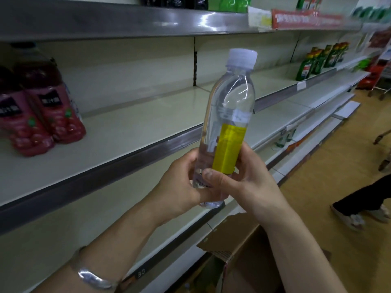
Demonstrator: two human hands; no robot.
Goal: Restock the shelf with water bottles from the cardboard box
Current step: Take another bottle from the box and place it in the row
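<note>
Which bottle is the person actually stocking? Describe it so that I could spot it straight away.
Start at the long cream shelf across the middle. In front of it, near the picture's centre, both hands, left and right, hold one upright water bottle by its lower part. It is clear with a white cap and a yellow label, unlike the pink juice bottles at the shelf's left and the green bottles far right.

Pale back panels line this shop aisle, glare streaking the metal edge overhead. The tan floor (slightly glossy) runs right, toward a red-framed rack at the far end.
</note>
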